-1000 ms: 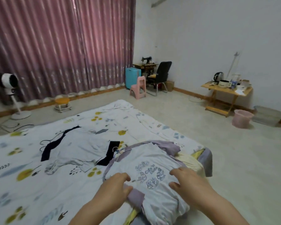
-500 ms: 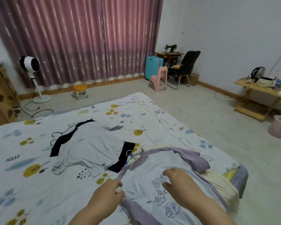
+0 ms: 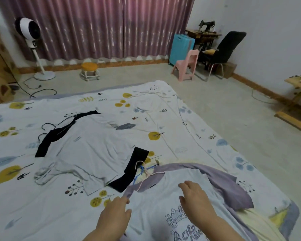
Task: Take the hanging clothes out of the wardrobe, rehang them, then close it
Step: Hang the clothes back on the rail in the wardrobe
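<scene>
A pale T-shirt (image 3: 165, 197) with lilac sleeves and a cartoon print lies on the bed (image 3: 189, 129), directly under both hands. The left hand (image 3: 114, 217) pinches the shirt's near lilac sleeve edge between thumb and fingertips. The right hand (image 3: 195, 200) rests flat on the chest of the shirt, fingers spread and relaxed. Just beyond the left hand, tangled pink and blue hangers (image 3: 143, 171) poke out at the shirt's collar. Farther out to the left lies a white T-shirt (image 3: 87, 146) with black sleeves on a dark hanger (image 3: 49, 127). Beneath the right forearm, a pale yellow garment (image 3: 255, 221) shows under the lilac shirt. Well beyond the bed stand a pedestal fan (image 3: 29, 32), pink chair (image 3: 187, 64) and curtains (image 3: 97, 26).
</scene>
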A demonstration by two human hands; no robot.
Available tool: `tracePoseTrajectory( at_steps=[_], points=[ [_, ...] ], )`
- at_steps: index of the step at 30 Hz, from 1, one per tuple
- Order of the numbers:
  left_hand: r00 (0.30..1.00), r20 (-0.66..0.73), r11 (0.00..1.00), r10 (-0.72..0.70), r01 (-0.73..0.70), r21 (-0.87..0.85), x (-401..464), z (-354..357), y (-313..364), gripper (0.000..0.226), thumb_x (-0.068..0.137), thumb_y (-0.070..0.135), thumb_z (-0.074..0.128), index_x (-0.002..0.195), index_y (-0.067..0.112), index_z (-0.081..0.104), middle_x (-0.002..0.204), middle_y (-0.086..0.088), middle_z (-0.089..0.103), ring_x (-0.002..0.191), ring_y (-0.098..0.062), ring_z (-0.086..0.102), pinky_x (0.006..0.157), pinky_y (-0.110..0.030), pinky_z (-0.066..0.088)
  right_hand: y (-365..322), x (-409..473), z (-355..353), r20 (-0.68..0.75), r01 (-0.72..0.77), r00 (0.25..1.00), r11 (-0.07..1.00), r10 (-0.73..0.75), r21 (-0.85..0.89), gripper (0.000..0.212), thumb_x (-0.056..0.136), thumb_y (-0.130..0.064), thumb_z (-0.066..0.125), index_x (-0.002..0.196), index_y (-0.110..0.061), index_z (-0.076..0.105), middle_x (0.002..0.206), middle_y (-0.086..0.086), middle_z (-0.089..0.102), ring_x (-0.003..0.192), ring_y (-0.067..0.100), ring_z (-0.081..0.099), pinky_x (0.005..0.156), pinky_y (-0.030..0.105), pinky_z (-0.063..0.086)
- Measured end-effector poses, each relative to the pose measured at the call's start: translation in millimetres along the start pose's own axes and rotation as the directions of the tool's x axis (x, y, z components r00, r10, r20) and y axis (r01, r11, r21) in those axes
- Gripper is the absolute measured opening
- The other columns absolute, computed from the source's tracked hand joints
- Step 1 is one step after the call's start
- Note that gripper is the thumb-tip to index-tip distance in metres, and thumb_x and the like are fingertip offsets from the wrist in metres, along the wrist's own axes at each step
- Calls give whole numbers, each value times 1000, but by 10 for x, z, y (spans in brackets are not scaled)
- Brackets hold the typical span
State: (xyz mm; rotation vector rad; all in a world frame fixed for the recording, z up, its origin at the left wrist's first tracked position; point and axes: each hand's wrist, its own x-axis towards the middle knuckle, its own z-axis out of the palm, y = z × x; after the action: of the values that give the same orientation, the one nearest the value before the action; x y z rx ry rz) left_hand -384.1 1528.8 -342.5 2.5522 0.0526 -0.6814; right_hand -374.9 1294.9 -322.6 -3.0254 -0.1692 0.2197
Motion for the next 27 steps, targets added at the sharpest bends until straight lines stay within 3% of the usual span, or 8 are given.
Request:
tracePoseTrajectory(
  at_steps=[3, 12, 14, 15, 17, 19, 23, 27],
  points=[
    [997, -15, 997, -78, 78, 15, 375, 236, -56, 29, 97, 30, 39, 125, 22, 41, 113, 0, 45, 114, -17, 47, 82, -26, 38, 206, 452, 336, -12, 36, 999, 997, -36, -66, 54, 28, -22, 93, 77, -13, 71, 73, 5, 65, 59, 22, 65, 42, 27, 50],
    [964, -180, 973, -198, 216, 85, 1424, 950, -213, 45, 96, 38, 40, 137, 23, 29, 140, 5, 33, 129, -12, 34, 101, -23, 35, 752, 1820, 1470, 146, 106, 986, 974, -78, -201, 90, 13, -10, 91, 99, -6, 65, 93, 19, 69, 75, 34, 70, 48, 35, 53],
    [948, -208, 963, -239, 259, 73, 1636, 1080, -281, 62, 93, 45, 44, 144, 21, 18, 150, 4, 22, 137, -12, 26, 107, -23, 29, 784, 2045, 1592, 165, 119, 983, 964, -80, -237, 88, 28, -12, 92, 111, 0, 65, 112, 25, 65, 95, 40, 67, 60, 44, 56],
    [943, -213, 957, -256, 278, 78, 1727, 1139, -320, 71, 91, 50, 45, 147, 19, 12, 154, 3, 16, 140, -12, 22, 110, -22, 25, 787, 2139, 1620, 205, 117, 976, 965, -69, -233, 88, 49, -15, 88, 127, 3, 53, 132, 28, 51, 115, 42, 56, 78, 50, 53],
    [941, -210, 952, -266, 290, 95, 1891, 1247, -392, 86, 86, 59, 46, 148, 18, 3, 156, 3, 9, 142, -11, 16, 112, -22, 22, 858, 2309, 1759, 245, 159, 965, 953, -95, -257, 80, 89, -21, 54, 149, -5, 4, 157, 16, 2, 145, 33, 11, 112, 50, 22],
    [942, -190, 951, -277, 297, 86, 2012, 1341, -442, 93, 83, 63, 49, 148, 18, 0, 155, 3, 10, 141, -11, 19, 110, -23, 25, 922, 2450, 1850, 366, 184, 927, 950, -82, -254, 78, 96, -26, 40, 147, -13, -17, 157, 4, -19, 146, 24, -11, 116, 48, 3],
    [942, -187, 941, -279, 307, 144, 2141, 1473, -460, 86, 85, 62, 46, 147, 18, 6, 144, 6, 28, 133, -11, 31, 101, -23, 32, 1011, 2623, 1927, 457, 195, 884, 964, -94, -180, 96, 84, -41, 56, 149, -22, -13, 159, -5, 0, 146, 16, -3, 114, 54, -1],
    [941, -148, 948, -303, 314, 57, 2197, 1465, -450, 47, 90, 51, 47, 125, 21, 37, 116, 6, 51, 115, -12, 50, 91, -24, 39, 1011, 2636, 1898, 375, 242, 916, 943, -144, -229, 73, 82, -47, 58, 138, -16, 25, 137, -2, 42, 131, 19, 34, 112, 50, 13]
  ],
)
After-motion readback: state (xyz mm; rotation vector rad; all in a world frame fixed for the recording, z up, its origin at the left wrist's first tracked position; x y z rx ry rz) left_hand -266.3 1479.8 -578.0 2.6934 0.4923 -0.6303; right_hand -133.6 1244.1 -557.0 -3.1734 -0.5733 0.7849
